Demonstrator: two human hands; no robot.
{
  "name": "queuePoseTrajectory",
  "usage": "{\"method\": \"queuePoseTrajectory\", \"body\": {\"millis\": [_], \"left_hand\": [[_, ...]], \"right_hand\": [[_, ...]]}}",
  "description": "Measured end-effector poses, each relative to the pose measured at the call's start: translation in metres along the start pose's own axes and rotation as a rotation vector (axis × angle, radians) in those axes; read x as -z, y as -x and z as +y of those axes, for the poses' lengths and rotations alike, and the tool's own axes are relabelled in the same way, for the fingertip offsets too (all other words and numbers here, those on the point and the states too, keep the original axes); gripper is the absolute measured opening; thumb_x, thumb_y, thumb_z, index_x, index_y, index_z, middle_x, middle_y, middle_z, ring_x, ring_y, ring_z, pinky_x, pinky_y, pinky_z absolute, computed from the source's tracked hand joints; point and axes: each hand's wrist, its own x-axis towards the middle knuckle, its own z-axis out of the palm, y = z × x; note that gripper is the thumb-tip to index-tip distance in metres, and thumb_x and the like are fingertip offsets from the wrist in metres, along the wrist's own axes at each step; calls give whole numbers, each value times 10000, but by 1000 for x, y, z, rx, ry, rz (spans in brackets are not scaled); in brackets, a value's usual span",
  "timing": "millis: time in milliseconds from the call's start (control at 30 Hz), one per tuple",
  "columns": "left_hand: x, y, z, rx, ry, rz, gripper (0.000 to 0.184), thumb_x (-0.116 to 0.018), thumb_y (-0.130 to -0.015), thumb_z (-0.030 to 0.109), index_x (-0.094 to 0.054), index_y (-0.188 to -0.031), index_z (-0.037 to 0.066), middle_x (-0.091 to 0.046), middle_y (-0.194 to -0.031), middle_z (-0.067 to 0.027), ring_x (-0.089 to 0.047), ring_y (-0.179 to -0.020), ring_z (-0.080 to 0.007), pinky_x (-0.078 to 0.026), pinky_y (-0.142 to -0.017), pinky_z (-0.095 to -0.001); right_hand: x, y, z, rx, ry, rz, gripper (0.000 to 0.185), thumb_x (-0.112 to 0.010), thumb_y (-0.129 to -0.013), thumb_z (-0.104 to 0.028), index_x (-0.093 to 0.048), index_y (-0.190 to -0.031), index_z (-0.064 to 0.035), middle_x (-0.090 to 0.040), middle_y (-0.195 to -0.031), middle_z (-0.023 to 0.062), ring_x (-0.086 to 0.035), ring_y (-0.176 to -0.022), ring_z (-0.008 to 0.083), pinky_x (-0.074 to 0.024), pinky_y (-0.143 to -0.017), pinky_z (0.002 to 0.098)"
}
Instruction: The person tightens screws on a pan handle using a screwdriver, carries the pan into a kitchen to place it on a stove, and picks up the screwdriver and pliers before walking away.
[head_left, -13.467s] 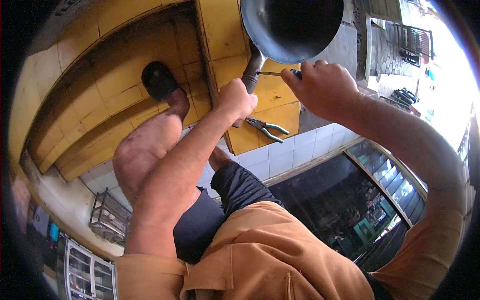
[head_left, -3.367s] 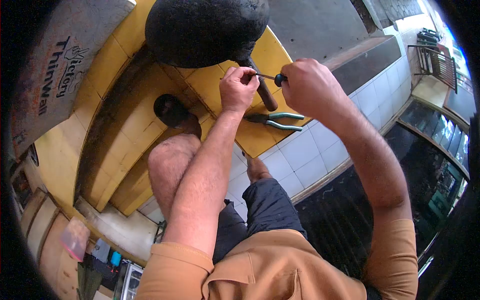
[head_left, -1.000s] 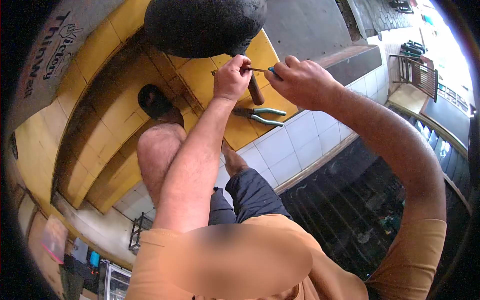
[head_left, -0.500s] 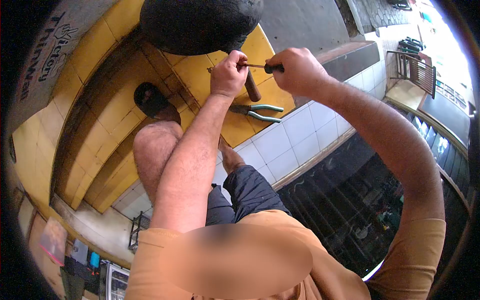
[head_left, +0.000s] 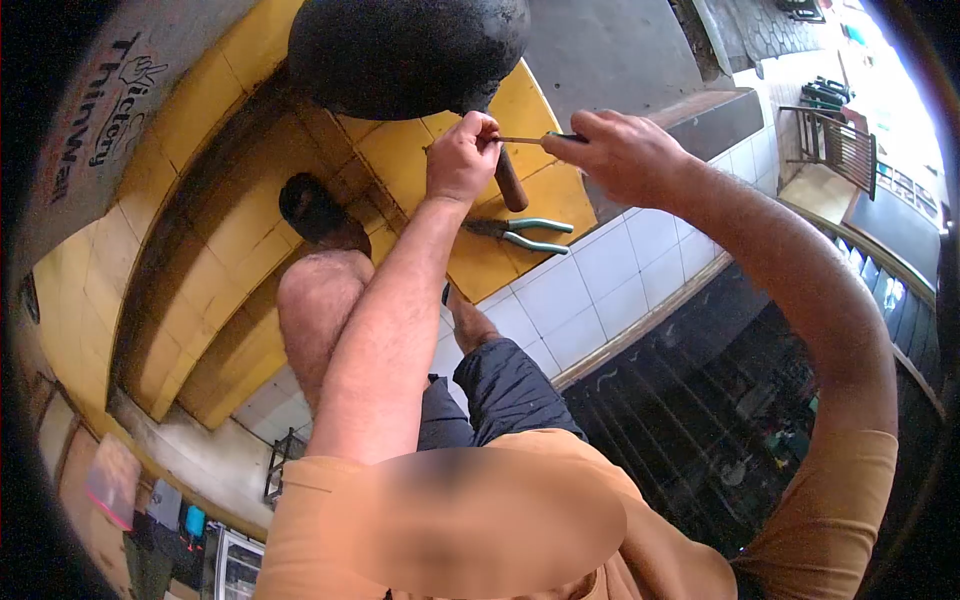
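A blackened wok lies on the yellow tiles, its dark underside showing. Its brown wooden handle points towards me, partly behind my left hand. The fingers of that hand are pinched together near the handle joint, and what they hold is hidden. My right hand is closed around the dark grip of a screwdriver, whose thin shaft runs left to my left fingertips. A pair of pliers with pale green handles rests just below the wooden handle.
Yellow tiled steps curve down on the left, with a dark sandal on one foot there. White tiles face the ledge's front, above a dark floor. A wooden chair stands far right.
My right hand has shifted slightly right and turned, and more of the screwdriver shaft shows. My left hand stays by the handle. The whole view has tilted slightly.
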Motion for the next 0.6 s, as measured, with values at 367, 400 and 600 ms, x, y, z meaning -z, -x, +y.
{"method": "queuePoseTrajectory", "body": {"millis": [367, 400, 600], "left_hand": [[-1, -1, 1, 23, 80, 15, 225, -726, -815, 67, -594, -993, 104, -708, -839, -76, -707, -807, -276, -561, -708, -397], [0, -1, 1, 39, 94, 9, 232, -729, -811, 67, -593, -996, 104, -707, -836, -76, -708, -804, -275, -561, -707, -394], [-1, -2, 1, 50, 116, -8, 258, -737, -800, 63, -590, -1007, 103, -709, -838, -79, -711, -805, -271, -565, -712, -390]], "right_hand": [[11, -20, -7, 111, 141, 65, 257, -659, -842, -190, -676, -1088, -119, -610, -951, 56, -659, -918, 222, -577, -743, 345], [10, -21, -9, 114, 138, 43, 320, -710, -833, -176, -665, -1141, -101, -609, -947, 59, -639, -908, 203, -568, -751, 315], [23, -26, -19, 215, 221, -40, 414, -786, -795, -165, -663, -1181, -78, -615, -982, 63, -624, -911, 188, -565, -765, 291]]}}
